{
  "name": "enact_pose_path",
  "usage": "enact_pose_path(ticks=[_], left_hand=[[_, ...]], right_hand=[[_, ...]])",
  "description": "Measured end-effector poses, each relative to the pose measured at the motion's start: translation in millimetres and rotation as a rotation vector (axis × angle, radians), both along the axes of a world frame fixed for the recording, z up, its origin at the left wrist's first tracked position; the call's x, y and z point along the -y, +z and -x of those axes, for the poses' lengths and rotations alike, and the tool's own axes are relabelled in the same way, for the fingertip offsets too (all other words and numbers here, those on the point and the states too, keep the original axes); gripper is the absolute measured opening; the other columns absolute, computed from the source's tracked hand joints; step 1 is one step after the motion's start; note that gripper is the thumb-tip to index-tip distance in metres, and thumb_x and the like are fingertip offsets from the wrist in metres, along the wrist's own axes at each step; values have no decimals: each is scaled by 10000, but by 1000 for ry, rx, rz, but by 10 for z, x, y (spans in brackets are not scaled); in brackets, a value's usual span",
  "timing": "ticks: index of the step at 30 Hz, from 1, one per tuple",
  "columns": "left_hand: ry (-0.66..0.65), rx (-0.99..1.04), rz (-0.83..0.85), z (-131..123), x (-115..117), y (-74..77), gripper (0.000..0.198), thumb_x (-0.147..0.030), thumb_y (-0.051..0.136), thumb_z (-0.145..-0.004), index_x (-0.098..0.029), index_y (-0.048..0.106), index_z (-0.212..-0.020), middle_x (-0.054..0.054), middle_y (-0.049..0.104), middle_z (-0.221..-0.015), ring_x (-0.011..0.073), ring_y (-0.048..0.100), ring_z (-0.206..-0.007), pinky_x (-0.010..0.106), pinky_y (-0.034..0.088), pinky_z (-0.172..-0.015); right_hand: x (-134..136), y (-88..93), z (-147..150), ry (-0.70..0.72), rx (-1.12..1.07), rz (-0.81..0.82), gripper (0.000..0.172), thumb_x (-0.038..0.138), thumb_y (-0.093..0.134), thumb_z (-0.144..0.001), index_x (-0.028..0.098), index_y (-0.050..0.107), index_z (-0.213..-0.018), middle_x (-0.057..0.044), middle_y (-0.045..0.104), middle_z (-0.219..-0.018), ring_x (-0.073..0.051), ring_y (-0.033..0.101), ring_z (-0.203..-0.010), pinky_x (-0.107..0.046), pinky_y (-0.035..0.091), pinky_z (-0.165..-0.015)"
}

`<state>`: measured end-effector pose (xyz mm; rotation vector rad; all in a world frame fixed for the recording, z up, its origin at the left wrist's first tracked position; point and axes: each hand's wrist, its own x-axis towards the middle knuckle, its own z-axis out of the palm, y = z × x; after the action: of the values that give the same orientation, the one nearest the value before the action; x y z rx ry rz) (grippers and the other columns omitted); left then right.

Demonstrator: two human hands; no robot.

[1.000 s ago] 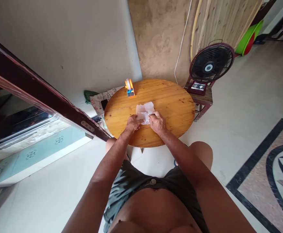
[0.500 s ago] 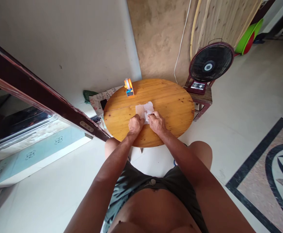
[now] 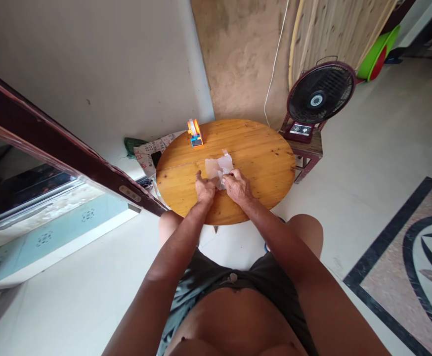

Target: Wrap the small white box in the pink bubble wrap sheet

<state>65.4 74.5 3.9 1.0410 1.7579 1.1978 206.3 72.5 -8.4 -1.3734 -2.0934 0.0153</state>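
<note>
A small whitish, see-through sheet that looks like bubble wrap (image 3: 212, 167) lies crumpled near the middle of the round wooden table (image 3: 260, 148). My left hand (image 3: 205, 188) rests at its lower left edge, thumb out to the side and fingers stretched over the sheet. On the right side, my right hand (image 3: 238, 186) has its fingers curled and pinched on the sheet's edge. What lies under or inside the sheet, if anything, I cannot make out. Farther back on the table stands an orange and blue tape dispenser (image 3: 195, 133).
A black round fan (image 3: 317, 100) stands on a wooden stool (image 3: 308, 148) right of the table. A printed sack (image 3: 145, 153) with a dark phone-like object (image 3: 156, 157) lies at the left. The door frame (image 3: 90, 157) rises close on the left, and the wall is behind.
My left hand has loosened from a closed grip, its thumb now spread away. A small flap sticks up at the sheet's far edge. My right hand stays almost in place.
</note>
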Motion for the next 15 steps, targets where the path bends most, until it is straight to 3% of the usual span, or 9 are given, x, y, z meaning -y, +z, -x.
enact_pose_path(ticks=[3, 6, 9, 15], left_hand=[[20, 179, -30, -23, 16, 35, 458, -291, 678, -762, -110, 633, -1180, -25, 615, -668, 109, 559, -528, 222, 466, -528], [11, 186, -60, -21, -7, 10, 206, -320, 636, -782, -127, 697, -818, -31, 554, -544, 96, 478, -439, 215, 400, -453], [50, 83, -114, -8, -46, -66, 218, -343, 615, -789, -147, 706, -761, -36, 536, -497, 110, 475, -432, 227, 399, -460], [44, -253, -259, -26, -81, -138, 247, -359, 610, -803, -156, 751, -802, 34, 726, -695, 165, 653, -649, 251, 493, -645]], right_hand=[[11, 13, 2, -3, 25, 14, 356, 381, 463, -1021, 236, 751, -1173, -112, 624, -1189, -184, 603, -923, -262, 443, -779], [29, 45, -2, -6, 70, 47, 374, 409, 451, -1024, 256, 731, -1218, -108, 606, -1217, -195, 595, -920, -278, 432, -765], [55, 91, -5, 1, 119, 77, 390, 421, 429, -1032, 260, 716, -1240, -116, 590, -1244, -211, 588, -947, -293, 426, -772], [83, 122, 24, 21, 201, 63, 411, 417, 411, -1038, 211, 693, -1255, -156, 597, -1202, -245, 578, -962, -325, 428, -786]])
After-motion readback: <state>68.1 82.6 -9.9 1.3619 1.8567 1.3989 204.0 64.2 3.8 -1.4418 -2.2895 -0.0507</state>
